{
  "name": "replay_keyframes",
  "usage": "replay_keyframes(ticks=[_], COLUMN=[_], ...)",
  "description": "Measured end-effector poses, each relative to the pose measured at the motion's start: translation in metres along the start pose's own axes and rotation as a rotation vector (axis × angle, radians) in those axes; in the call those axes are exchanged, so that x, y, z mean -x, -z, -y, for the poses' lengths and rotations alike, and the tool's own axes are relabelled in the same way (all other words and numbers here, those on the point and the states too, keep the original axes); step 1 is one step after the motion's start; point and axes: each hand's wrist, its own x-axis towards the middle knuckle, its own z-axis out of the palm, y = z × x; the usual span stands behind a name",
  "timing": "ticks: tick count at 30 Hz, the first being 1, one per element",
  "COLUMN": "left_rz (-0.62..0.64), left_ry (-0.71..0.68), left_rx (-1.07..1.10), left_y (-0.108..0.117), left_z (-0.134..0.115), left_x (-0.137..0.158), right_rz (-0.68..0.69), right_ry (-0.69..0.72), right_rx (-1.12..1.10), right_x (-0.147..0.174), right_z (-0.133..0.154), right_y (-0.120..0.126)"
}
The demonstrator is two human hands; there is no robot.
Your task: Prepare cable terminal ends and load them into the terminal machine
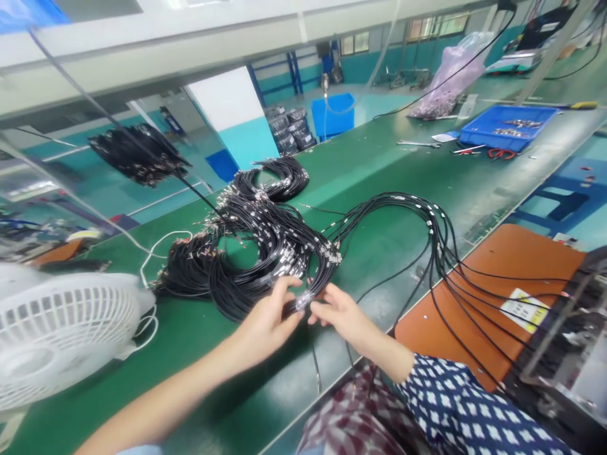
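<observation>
A bundle of black cables (326, 273) with silvery ends and light tags curves over the near side of a large looped heap of similar cables (279, 234). My left hand (271, 314) is closed round the near end of this bundle, thumb and forefinger on either side. From the right, my right hand (342, 314) pinches at the same end, its fingertips close to the left ones. What lies between the fingertips is partly hidden. One loose cable end (317, 373) hangs down below the hands towards the bench edge.
A white fan (71, 328) stands at left on the green bench (370, 164). Several cables (403, 197) arch right across an orange board (474, 303) to a machine. A blue tray (507, 123) of small parts, a wrench (418, 144) and a pink bag (450, 76) lie farther back.
</observation>
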Motion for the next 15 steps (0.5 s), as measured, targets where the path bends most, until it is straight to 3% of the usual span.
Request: replay_keyframes(ticks=[8, 15], left_rz=[0.006, -0.043], left_ry=[0.006, 0.022], left_rx=[0.128, 0.374], left_y=[-0.005, 0.004], left_z=[0.005, 0.004], left_x=[0.001, -0.001], right_rz=[-0.044, -0.039], right_ry=[-0.011, 0.067], right_rx=[0.071, 0.074], right_x=[-0.013, -0.018], right_z=[-0.013, -0.002], right_y=[0.018, 0.01])
